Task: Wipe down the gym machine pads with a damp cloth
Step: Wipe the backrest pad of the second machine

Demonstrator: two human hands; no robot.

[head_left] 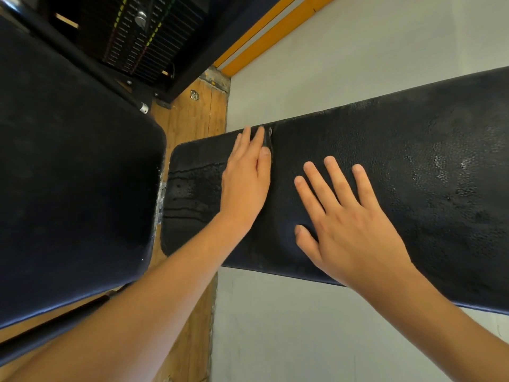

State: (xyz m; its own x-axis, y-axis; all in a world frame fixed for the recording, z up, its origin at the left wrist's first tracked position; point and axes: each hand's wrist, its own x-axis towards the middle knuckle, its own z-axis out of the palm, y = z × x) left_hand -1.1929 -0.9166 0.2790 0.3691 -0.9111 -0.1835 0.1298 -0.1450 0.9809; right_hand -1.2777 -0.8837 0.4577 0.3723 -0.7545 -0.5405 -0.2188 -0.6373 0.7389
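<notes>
Pad [192,166] bears left hand [245,183] and right hand [347,224], both flat

One wide-angle camera, worn on the head, looked forward and steeply down at the long black pad [399,175], near enough that the pad's grain showed. That pad ran from mid-frame to the right edge; a second pad [68,188] filled the view left of it, a weight stack [143,37] beyond its left end.
</notes>
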